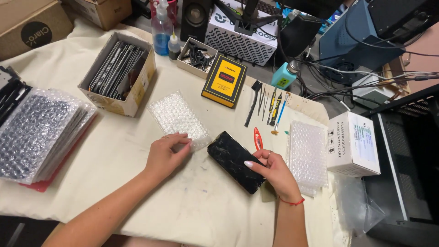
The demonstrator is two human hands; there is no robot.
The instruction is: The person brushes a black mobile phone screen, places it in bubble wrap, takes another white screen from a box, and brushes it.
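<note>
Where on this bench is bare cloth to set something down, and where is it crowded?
Bare cloth lies between the bubble-wrap stack and the left hand, and along the near edge below the phone. The back is crowded: card box, yellow box, tools, cables.

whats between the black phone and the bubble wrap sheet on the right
In the head view, the right hand holding the black phone, and an orange pry tool just above it, before the bubble wrap sheet.

A cream cloth (pixel 114 151) covered the worktable, creased and smudged under even, bright light. Cardboard boxes (pixel 27 23) crowded the far left edge, tangled black cables (pixel 366 82) ran along the right, and a black metal cabinet (pixel 407 160) stood beside the table.
</note>
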